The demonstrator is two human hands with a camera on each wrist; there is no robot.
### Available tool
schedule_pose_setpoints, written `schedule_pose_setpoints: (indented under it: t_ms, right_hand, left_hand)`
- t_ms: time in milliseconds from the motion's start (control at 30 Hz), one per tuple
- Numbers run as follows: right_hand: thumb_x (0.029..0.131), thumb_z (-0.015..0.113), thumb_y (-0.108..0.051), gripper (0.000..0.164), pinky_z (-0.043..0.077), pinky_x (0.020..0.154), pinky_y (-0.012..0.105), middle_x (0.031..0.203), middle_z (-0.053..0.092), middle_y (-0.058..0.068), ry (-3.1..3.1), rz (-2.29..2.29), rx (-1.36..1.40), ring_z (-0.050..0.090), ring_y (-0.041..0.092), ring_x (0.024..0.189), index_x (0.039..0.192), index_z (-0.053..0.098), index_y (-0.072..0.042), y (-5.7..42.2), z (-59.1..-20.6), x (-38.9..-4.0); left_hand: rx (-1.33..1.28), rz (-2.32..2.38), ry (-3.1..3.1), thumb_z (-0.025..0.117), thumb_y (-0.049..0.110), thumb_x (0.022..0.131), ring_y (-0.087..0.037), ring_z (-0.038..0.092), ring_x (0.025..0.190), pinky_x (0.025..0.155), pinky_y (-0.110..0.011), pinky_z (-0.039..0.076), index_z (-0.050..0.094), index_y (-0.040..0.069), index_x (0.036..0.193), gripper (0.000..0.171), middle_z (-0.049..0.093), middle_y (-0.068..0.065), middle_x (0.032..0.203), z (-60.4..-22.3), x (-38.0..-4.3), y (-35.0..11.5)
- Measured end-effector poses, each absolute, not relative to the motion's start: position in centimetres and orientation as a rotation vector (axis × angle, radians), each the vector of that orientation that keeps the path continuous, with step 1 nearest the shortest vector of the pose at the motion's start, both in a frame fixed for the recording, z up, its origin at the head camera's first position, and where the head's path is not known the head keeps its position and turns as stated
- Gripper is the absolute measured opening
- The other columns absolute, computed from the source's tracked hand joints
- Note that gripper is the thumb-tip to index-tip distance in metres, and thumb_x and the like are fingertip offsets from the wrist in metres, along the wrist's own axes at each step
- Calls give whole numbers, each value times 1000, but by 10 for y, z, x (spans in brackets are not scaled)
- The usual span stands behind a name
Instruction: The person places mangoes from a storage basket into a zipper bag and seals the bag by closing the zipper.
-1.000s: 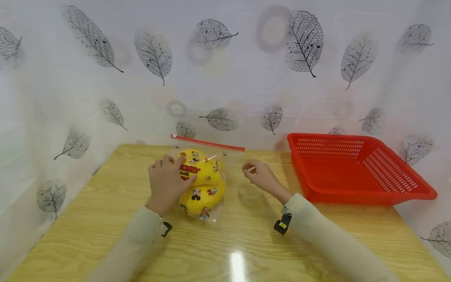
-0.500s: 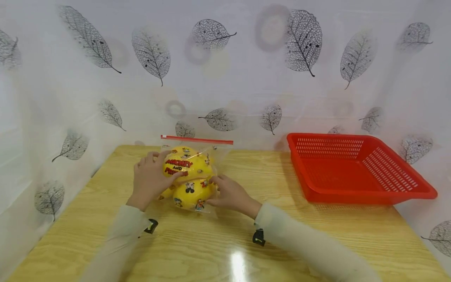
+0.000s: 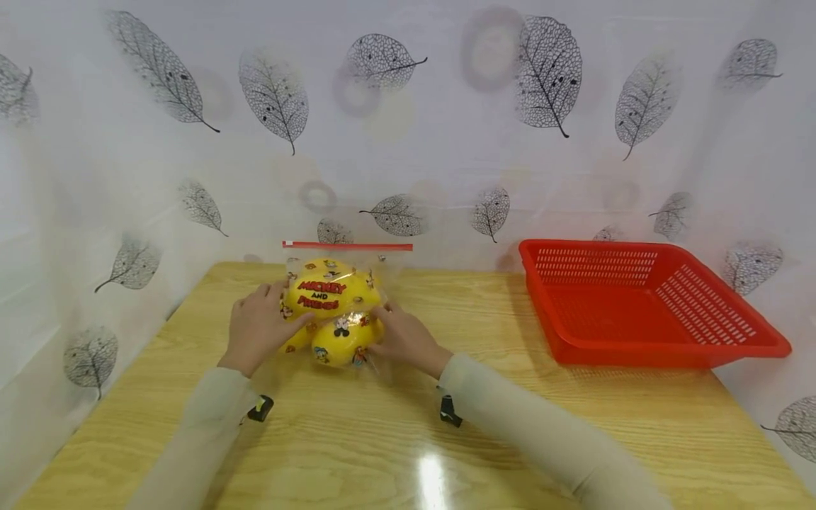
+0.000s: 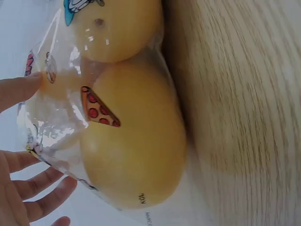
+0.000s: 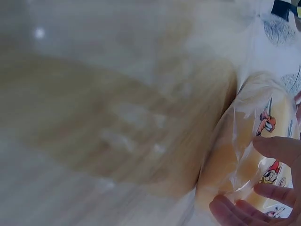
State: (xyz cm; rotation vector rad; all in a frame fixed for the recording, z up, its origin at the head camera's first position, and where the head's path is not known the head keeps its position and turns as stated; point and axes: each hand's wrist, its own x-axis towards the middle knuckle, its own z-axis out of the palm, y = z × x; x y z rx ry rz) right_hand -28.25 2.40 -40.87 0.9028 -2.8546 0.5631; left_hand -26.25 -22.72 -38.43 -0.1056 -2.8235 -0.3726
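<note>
A clear zip bag [image 3: 321,287] printed with red "Mickey and Friends" lettering and small cartoon figures stands tilted on the wooden table, its red zip strip [image 3: 347,246] along the top. Several smooth yellow fruits [image 4: 134,141] bulge inside it; their kind is unclear. My left hand [image 3: 258,326] holds the bag's left side, thumb across the front and the other fingers at its edge. On the opposite side my right hand [image 3: 408,340] grips the bag, thumb and fingers spread over the plastic, as the right wrist view shows of the bag [image 5: 230,150].
A red perforated plastic basket [image 3: 548,333] stands at the table's right side. Behind the wooden table [image 3: 357,439] hangs a white curtain [image 3: 440,156] with dark leaf prints, close to the back edge. Light glares off the tabletop near the front.
My right hand has come left from beside the bag and now grips its right side. The bag and my left hand have shifted left, and the bag's red strip has levelled.
</note>
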Motion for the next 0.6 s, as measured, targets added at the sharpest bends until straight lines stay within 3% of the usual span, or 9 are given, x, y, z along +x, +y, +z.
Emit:
schedule_pose_setpoints:
  t_ms: [333, 600]
  right_hand:
    - [78, 75, -26, 50, 52, 84, 32, 118, 55, 10, -2899, 640, 850, 60, 21, 98, 120, 53, -11, 10, -409, -313]
    - [77, 75, -23, 46, 52, 80, 34, 114, 56, 11, -2910, 632, 791, 61, 23, 93, 115, 53, -11, 5, -409, -329]
  left_hand:
    - [-47, -441, -2734, 64, 52, 80, -42, 51, 111, 92, -62, 35, 42, 2, 136, 78, 53, -25, 123, -399, -297, -238]
    - [9, -455, -2734, 61, 54, 82, -46, 51, 110, 93, -63, 35, 43, -1, 134, 77, 51, -27, 125, -398, -307, -236]
